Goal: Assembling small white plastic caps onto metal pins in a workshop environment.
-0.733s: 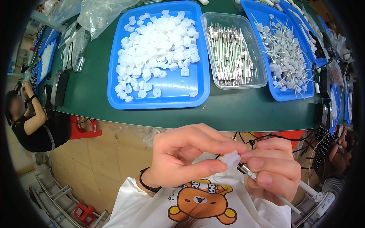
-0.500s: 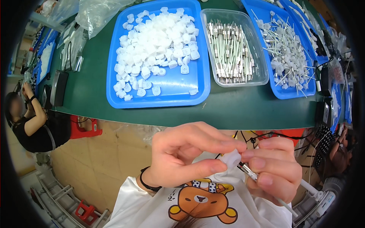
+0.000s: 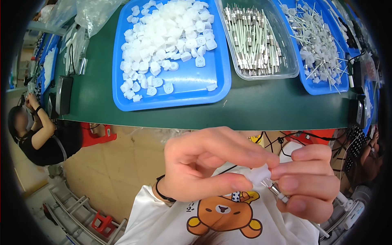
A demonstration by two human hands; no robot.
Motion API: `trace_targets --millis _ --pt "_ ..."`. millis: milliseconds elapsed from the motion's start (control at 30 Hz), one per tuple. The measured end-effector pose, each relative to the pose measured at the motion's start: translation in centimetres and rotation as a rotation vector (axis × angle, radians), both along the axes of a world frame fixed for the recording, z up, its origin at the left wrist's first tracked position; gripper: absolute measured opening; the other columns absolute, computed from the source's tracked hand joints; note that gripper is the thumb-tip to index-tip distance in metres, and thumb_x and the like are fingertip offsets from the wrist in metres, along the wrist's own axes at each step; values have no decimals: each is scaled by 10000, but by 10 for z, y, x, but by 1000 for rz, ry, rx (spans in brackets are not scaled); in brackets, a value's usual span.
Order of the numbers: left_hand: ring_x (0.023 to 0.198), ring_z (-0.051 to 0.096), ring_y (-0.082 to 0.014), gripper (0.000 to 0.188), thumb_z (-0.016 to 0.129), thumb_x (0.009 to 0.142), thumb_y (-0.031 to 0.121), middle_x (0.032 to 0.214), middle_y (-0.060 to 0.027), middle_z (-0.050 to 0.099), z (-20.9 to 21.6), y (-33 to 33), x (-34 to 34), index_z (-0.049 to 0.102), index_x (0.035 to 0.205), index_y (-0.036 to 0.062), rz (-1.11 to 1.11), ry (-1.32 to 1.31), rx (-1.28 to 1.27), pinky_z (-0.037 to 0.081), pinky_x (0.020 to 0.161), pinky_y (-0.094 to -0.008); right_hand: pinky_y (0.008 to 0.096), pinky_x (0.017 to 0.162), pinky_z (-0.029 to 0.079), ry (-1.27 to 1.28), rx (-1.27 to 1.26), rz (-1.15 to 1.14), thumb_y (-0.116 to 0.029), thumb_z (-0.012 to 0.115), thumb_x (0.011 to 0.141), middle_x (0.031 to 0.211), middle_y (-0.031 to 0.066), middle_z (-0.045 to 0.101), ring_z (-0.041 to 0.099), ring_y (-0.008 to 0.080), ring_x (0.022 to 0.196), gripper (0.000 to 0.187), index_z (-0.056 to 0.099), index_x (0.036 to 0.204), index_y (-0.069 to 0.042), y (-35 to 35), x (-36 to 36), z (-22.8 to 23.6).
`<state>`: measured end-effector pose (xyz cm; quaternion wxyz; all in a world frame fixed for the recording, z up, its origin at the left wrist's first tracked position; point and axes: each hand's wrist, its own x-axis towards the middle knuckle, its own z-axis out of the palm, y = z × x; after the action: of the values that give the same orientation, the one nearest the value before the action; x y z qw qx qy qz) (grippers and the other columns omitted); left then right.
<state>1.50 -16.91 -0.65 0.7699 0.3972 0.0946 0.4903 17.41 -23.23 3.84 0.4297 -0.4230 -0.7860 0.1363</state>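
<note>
My left hand (image 3: 196, 163) pinches a small translucent white plastic cap (image 3: 259, 175) between thumb and index finger, in front of my chest. Close beside it, my right hand (image 3: 312, 183) grips a thin pale cable with a silver metal connector (image 3: 279, 193) at its end. Fine prongs stick out of the connector toward the cap, their tips at its lower edge. Whether they enter the cap I cannot tell. The cable's tail comes out below my right hand.
On the green table (image 3: 163, 120) stands a blue tray (image 3: 200, 79) heaped with white caps. Beside it are a clear plastic box (image 3: 292, 72) of connector cables and another blue tray (image 3: 322, 87) of capped cables. A person (image 3: 41, 134) in black sits at far left.
Both hands have shifted slightly right with the cap and the cable. The connector's fine prongs now show beside the cap. My view has tilted, so the trays sit higher.
</note>
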Motion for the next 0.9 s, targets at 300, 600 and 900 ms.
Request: trace_targets --millis 300,600,900 --pt "751 598 -259 265 636 703 -19 860 -198 555 -7 2 -2 506 933 -11 3 -7 64 514 668 -316 360 716 387 -37 -103 62 -129 576 767 951 68 480 576 208 780 283 415 1000 -112 -1 8 8" --pt "753 597 -248 258 654 712 26 850 -183 554 -7 3 -3 511 924 -10 23 69 113 513 660 -300 355 709 394 -59 -128 86 -130 587 761 954 70 485 579 209 785 290 417 996 -116 2 12 9" --pt "738 591 -264 271 687 662 -19 891 -210 540 -10 15 -5 506 863 -10 -22 68 364 521 630 -295 344 706 380 -30 -99 90 -154 592 767 947 62 485 581 201 776 287 420 995 -127 0 14 5"
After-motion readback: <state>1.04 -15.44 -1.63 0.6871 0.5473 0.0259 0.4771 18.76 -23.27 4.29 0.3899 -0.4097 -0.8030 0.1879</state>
